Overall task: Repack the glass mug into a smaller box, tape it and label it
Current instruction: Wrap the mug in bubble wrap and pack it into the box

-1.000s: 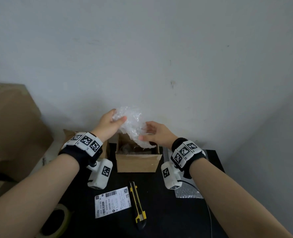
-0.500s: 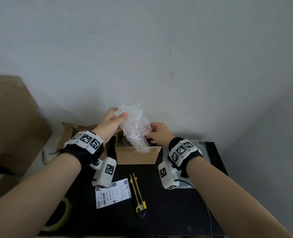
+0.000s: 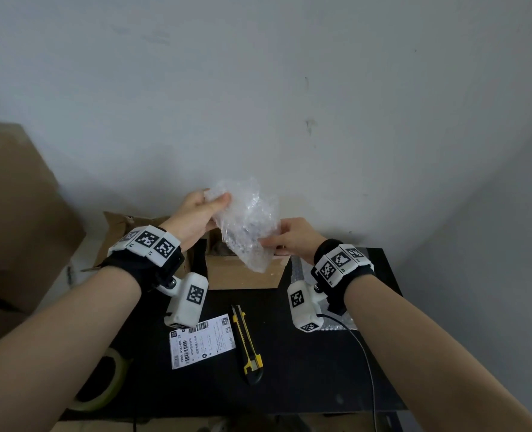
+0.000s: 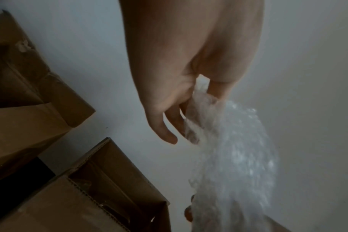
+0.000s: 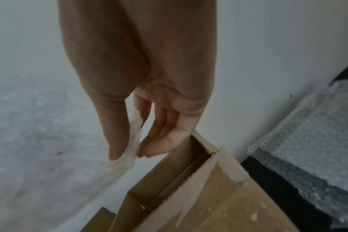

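Observation:
A crumpled sheet of clear bubble wrap (image 3: 246,222) hangs above the small open cardboard box (image 3: 243,275) at the back of the black table (image 3: 305,369). My left hand (image 3: 202,210) pinches its upper left corner between thumb and fingers; the left wrist view shows the bubble wrap (image 4: 228,157) trailing down from that left hand (image 4: 189,102). My right hand (image 3: 285,241) pinches the sheet's lower right edge, and in the right wrist view this right hand (image 5: 129,146) holds a thin edge of bubble wrap (image 5: 132,150) over the box (image 5: 199,196). No glass mug shows in any view.
A larger open cardboard box (image 3: 124,232) stands left of the small one. On the table lie a shipping label (image 3: 202,341), a yellow utility knife (image 3: 247,344), a tape roll (image 3: 102,381) at the left edge and flat bubble wrap (image 3: 330,322) under my right wrist. Big cartons (image 3: 15,213) stand at far left.
Both hands kept hold of the bubble wrap and shifted slightly over the small box; the right hand's grip moved from the sheet's middle to its lower right edge.

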